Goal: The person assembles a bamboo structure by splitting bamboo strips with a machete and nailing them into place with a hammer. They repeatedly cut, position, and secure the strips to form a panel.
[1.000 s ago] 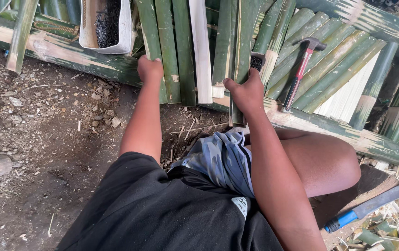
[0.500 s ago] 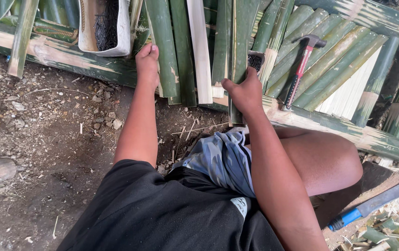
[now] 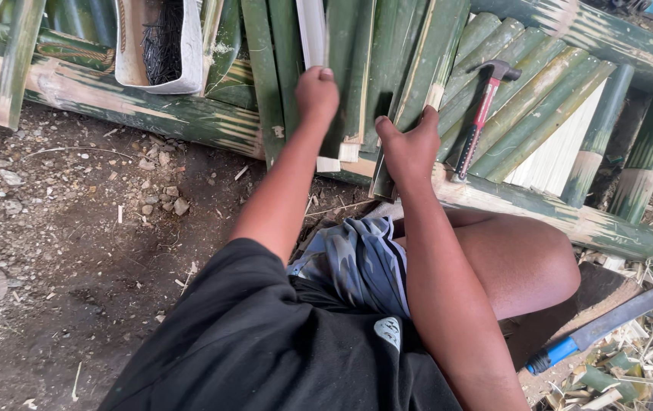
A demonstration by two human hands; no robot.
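Left hand: left hand (image 3: 317, 93) is clenched around the lower part of a pale, cream-coloured split bamboo slat (image 3: 311, 30), which stands among the green slats over the long green bamboo crossbeam (image 3: 151, 114).
Right hand: right hand (image 3: 409, 146) lies spread and pressing on a green split bamboo slat (image 3: 418, 57), thumb out to the side, not closed around it.
Slip risk: I judge the pale slat could slide sideways or off the crossbeam, since only 1 fist steadies it.
Splinter risk: cut slat ends lie just beside both hands; rough edges could nick fingers.
Hammer risk: red-handled claw hammer (image 3: 479, 118) rests loose on sloping slats, near the right hand; a jolt might tip it down.
Hammers: 1.
Nail containers: 1 white cut plastic tub of dark nails (image 3: 160, 46).
Blades: 1 blue-handled long knife (image 3: 597, 329), beside the bent knee.
Hands: 2.
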